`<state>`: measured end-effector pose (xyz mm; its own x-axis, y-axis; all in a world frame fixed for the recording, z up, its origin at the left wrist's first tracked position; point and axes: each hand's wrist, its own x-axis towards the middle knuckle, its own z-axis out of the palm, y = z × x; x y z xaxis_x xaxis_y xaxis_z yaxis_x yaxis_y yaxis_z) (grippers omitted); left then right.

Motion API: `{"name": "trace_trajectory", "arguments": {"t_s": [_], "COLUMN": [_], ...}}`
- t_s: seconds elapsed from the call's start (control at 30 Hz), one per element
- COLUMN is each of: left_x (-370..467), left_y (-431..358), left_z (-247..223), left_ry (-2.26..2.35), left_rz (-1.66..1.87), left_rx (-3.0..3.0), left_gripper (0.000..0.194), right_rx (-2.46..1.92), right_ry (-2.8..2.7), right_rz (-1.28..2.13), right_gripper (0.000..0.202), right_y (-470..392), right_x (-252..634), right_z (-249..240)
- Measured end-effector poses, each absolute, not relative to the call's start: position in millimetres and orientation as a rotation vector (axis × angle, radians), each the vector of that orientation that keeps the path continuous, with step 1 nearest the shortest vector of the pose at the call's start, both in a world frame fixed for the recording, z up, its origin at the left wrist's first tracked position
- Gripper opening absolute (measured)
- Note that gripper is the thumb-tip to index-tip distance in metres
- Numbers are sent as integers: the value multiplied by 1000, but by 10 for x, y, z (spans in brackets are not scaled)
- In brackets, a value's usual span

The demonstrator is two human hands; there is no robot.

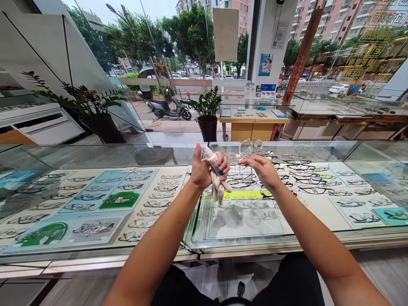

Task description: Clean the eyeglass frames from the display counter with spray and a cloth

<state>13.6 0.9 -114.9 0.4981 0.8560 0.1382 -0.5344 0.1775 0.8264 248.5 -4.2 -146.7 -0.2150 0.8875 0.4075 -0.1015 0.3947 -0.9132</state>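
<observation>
Bottle [213, 160] and cloth [219, 191] share the closed grip of my left hand [205, 168]: the fingers curl around the small white sprayer, its nozzle tilts toward 11 o'clock, and my thumb stands up beside it. The pale cloth is bunched under the bottle and droops toward 6 o'clock. At 3 o'clock from the bottle, my right hand [263, 168] pinches a clear pair of glasses [241, 149] between thumb and fingertips, turned on end, one rim above the fingers and one below. Both hands are above the glass-topped table [245, 227].

Taking the gap between my hands as the clock's centre, a yellow strip [245, 195] shows through the glass at 6. Rows of spectacles [318, 190] fill the display around 3 o'clock; a green tray [108, 202] sits between 8 and 9. Farther off, a potted plant [208, 108] stands at 11, a parked scooter [164, 108] outside at 10, and a wooden cabinet [242, 131] at 1.
</observation>
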Motion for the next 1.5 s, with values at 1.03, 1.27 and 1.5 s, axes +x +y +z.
{"name": "trace_trajectory", "arguments": {"t_s": [1.03, 1.27, 1.5], "left_x": [366, 204, -362], "left_y": [-48, 81, 403], "left_z": [-1353, -1253, -1100], "left_ry": [806, 847, 998], "left_rz": [845, 1046, 1554], "left_rx": [1913, 1618, 1286], "left_gripper": [65, 62, 49], "right_rx": [-725, -707, -675], "right_ry": [-1497, -1386, -1306], "right_rz": [1136, 1216, 1260], "right_gripper": [30, 28, 26], "right_y": [-105, -94, -98], "right_x": [2416, 2441, 2463], "right_z": [-1443, -1419, -1383]}}
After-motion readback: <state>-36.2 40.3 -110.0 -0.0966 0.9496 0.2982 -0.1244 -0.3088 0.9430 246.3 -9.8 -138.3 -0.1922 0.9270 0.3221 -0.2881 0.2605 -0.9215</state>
